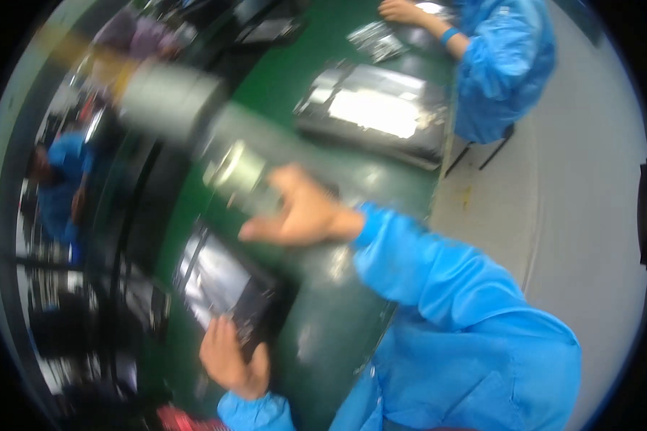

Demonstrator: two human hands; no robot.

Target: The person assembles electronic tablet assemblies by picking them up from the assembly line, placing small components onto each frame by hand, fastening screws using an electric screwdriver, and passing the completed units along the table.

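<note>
My left hand lies on the near end of a black flat package with a shiny silvery top. Its fingers are stretched out and the thumb is apart. Farther forward, my right hand is over the bench, thumb and forefinger spread apart. By its fingertips is the pale, round end of a blurred, partly see-through, tube-like object. A thick pale cylinder continues it toward the upper left. Blur hides what this object is and whether the fingers touch it.
A larger dark flat package with a bright reflective top lies farther along the green bench. Beyond it are small silvery packets and a co-worker's blue sleeve. Another person in blue is across at the left. Red material shows at the lower edge.
</note>
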